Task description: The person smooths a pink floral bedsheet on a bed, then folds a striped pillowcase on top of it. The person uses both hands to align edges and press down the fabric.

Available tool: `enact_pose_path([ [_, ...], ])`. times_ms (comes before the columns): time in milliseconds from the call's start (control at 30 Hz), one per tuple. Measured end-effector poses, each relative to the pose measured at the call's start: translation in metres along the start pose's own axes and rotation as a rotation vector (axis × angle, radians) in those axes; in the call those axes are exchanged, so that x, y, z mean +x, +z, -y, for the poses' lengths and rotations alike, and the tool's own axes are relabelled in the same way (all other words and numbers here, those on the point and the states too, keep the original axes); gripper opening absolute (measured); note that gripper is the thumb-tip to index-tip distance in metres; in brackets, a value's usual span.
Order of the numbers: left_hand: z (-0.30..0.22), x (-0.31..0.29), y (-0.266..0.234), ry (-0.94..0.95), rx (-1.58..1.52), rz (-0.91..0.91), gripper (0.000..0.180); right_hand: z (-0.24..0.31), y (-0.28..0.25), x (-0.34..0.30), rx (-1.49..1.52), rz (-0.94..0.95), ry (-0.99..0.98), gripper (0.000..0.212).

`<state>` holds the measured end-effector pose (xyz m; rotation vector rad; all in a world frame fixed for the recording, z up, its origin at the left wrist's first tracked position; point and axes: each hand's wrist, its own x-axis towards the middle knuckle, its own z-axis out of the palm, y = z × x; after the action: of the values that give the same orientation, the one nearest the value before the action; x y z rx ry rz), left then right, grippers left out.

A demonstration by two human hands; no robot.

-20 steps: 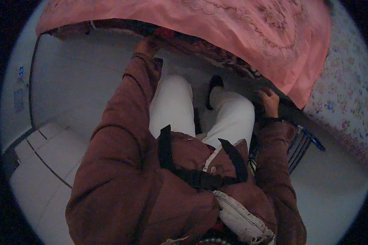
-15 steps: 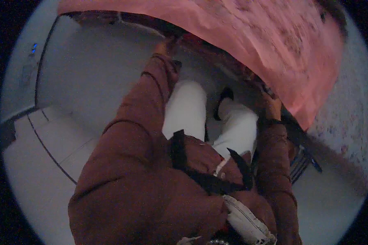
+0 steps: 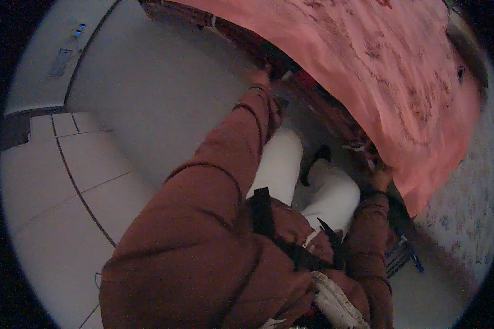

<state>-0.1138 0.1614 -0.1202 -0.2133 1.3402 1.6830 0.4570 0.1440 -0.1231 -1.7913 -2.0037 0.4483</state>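
Note:
A pink bedsheet (image 3: 422,109) with faint darker markings spreads over what looks like a bed at the upper right. Below its hanging edge shows a dark red patterned layer (image 3: 324,104), perhaps a mattress side. My left hand (image 3: 262,77) reaches to that layer at its far left part, fingers closed against it and partly lost in shadow. Nearer to me, my right hand (image 3: 382,179) is closed at the same layer, just under the sheet's near corner. The dim light blurs the fingertips of both hands.
Pale floor (image 3: 159,77) lies left of the bed, with light panels with dark seams (image 3: 88,170) at the lower left. A small blue light (image 3: 81,28) glows at the upper left. Right of the bed are a pale patterned surface (image 3: 455,219) and a dark slatted object (image 3: 402,260).
The view has turned, so the bed and both hands appear farther right and lower. Both hands stay at the bed's edge under the sheet.

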Motion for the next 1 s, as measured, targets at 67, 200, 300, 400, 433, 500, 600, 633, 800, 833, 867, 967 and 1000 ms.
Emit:
enact_pose_path([
  [67,-0.008,-0.009,0.010,-0.001,0.001,-0.025,0.041,-0.009,-0.001,0.007,-0.826,0.074,-0.620,0.028],
  [200,-0.040,-0.019,0.019,0.074,0.097,-0.110,0.043,-0.010,-0.013,0.006,-0.889,0.409,-0.115,0.030],
  [300,-0.069,-0.013,0.010,0.358,0.448,-0.377,0.044,0.004,-0.029,0.005,-0.101,0.241,0.069,0.028],
  [400,-0.109,0.001,0.028,0.877,0.871,-0.508,0.046,0.033,-0.038,0.010,0.223,0.302,0.123,0.027],
  [433,-0.128,0.006,0.049,1.064,1.031,-0.397,0.050,0.044,-0.038,0.012,0.217,0.266,0.118,0.029],
  [500,-0.166,0.001,0.091,1.481,1.304,-0.154,0.058,0.059,-0.032,0.015,0.242,0.189,0.098,0.031],
  [600,-0.187,-0.042,0.144,1.264,1.476,-0.073,0.081,0.074,-0.031,0.011,0.259,0.121,0.066,0.035],
  [633,-0.189,-0.059,0.152,0.972,1.589,0.031,0.086,0.081,-0.032,0.008,0.270,0.113,0.055,0.036],
  [800,-0.172,-0.109,0.132,0.687,1.680,0.145,0.103,0.119,-0.061,-0.016,0.297,0.226,0.116,0.036],
  [833,-0.169,-0.111,0.125,0.715,1.675,0.145,0.105,0.125,-0.066,-0.017,0.306,0.263,0.096,0.036],
  [867,-0.170,-0.111,0.120,0.720,1.684,0.136,0.105,0.133,-0.070,-0.017,0.229,0.288,0.041,0.035],
  [967,-0.166,-0.114,0.114,0.734,1.706,0.119,0.106,0.152,-0.078,-0.011,-0.174,0.312,-0.091,0.034],
  [1000,-0.164,-0.116,0.114,0.753,1.676,0.157,0.106,0.161,-0.084,-0.008,-0.219,0.288,-0.209,0.034],
])
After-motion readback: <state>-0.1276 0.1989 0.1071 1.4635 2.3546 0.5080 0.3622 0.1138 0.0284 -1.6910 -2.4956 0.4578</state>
